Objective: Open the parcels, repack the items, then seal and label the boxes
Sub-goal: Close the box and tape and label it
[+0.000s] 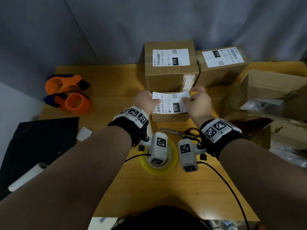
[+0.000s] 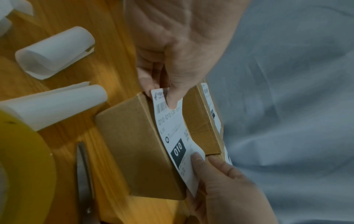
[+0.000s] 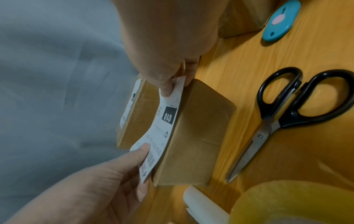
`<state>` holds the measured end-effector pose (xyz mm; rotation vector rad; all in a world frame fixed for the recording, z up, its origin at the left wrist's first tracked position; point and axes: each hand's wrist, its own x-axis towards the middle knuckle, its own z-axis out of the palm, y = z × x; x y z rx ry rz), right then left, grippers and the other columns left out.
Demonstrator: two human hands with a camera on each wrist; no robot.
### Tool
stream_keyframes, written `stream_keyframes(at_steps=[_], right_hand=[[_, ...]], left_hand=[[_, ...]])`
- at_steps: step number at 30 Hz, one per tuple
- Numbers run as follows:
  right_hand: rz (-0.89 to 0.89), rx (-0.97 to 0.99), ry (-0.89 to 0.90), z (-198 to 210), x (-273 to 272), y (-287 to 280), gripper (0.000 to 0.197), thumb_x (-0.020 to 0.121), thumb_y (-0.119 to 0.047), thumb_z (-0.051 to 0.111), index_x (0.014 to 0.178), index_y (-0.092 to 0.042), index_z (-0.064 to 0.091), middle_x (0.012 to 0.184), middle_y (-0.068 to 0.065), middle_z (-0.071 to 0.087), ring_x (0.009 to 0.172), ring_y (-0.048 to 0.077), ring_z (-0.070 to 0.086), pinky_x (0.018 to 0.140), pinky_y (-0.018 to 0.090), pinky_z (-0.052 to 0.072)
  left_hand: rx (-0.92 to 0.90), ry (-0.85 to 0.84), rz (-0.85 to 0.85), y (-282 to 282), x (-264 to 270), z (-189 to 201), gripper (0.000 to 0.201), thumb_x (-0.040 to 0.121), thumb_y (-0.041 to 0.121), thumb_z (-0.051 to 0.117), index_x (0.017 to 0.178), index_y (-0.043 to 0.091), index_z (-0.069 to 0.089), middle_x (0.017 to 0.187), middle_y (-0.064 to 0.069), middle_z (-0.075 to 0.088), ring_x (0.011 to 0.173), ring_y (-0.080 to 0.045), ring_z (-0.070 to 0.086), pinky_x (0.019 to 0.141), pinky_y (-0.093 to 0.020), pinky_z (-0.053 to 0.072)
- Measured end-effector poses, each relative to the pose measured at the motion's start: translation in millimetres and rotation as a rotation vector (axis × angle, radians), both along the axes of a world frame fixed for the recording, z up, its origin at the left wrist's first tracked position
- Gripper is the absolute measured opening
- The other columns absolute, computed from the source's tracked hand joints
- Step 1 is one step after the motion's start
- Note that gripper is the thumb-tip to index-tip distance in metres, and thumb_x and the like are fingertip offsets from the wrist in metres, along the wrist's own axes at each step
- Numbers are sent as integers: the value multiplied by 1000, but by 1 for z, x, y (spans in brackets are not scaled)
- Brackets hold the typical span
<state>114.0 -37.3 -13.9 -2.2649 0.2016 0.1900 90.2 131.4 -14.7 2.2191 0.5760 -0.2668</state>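
Observation:
A white shipping label (image 1: 171, 102) marked 010 is stretched over the top of a small brown box (image 1: 169, 117) at the table's middle. My left hand (image 1: 146, 101) pinches the label's left end, thumb on its printed face (image 2: 172, 100). My right hand (image 1: 197, 100) pinches the right end (image 3: 168, 89). The label's near edge lies along the box's near top edge (image 2: 166, 136); its far part curves up off the box. Behind it stand two taller sealed boxes (image 1: 171, 65) (image 1: 222, 65), each with its own label.
Scissors (image 1: 182, 131) and a yellowish tape roll (image 1: 158, 158) lie near my wrists. Curled white backing papers (image 2: 55, 53) lie left of the box. Two orange tape dispensers (image 1: 68, 92), a black sheet (image 1: 38, 146), an open carton (image 1: 272, 92) and a blue cutter (image 3: 279, 19) surround the spot.

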Motion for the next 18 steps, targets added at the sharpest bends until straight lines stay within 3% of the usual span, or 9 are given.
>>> stream_keyframes(at_steps=[5, 10, 12, 14, 15, 18], right_hand=[[-15, 25, -28, -3, 0, -1, 38, 90, -14, 61, 124, -13, 45, 71, -11, 48, 79, 15, 55, 72, 31, 48], [-23, 51, -17, -3, 2, -1, 35, 91, -17, 61, 123, -14, 46, 82, -3, 54, 82, 16, 55, 75, 32, 49], [-13, 43, -12, -2, 3, -2, 33, 91, -17, 61, 120, -14, 46, 85, -2, 54, 81, 16, 54, 72, 30, 46], [-7, 28, -11, -2, 3, -2, 30, 92, -17, 60, 119, -15, 47, 86, -2, 54, 81, 15, 53, 69, 28, 42], [-6, 23, -10, -1, 4, -2, 30, 92, -18, 60, 119, -14, 47, 86, -2, 54, 81, 15, 52, 69, 27, 42], [1, 13, -9, 0, 4, -1, 31, 92, -17, 60, 120, -14, 47, 89, -1, 55, 83, 16, 54, 71, 30, 45]], left_hand=[[77, 11, -47, -3, 2, 2, 29, 92, 23, 60, 108, 0, 60, 109, -13, 67, 98, -26, 64, 76, -34, 50], [98, 5, -48, -5, 3, 2, 25, 94, 23, 56, 105, 0, 59, 107, -14, 67, 96, -27, 65, 74, -36, 53], [120, 8, -74, -3, 6, 0, 27, 94, 25, 55, 105, 1, 60, 107, -12, 68, 95, -25, 66, 65, -33, 53], [148, 26, -117, -1, 9, -3, 29, 94, 28, 54, 105, 2, 64, 105, -10, 69, 91, -23, 66, 51, -23, 42], [157, 31, -127, 0, 10, -4, 29, 94, 28, 54, 105, 3, 65, 105, -10, 69, 90, -22, 66, 49, -21, 39], [160, 41, -120, 0, 12, -3, 29, 94, 28, 55, 108, 3, 64, 107, -9, 68, 92, -22, 65, 54, -25, 41]])
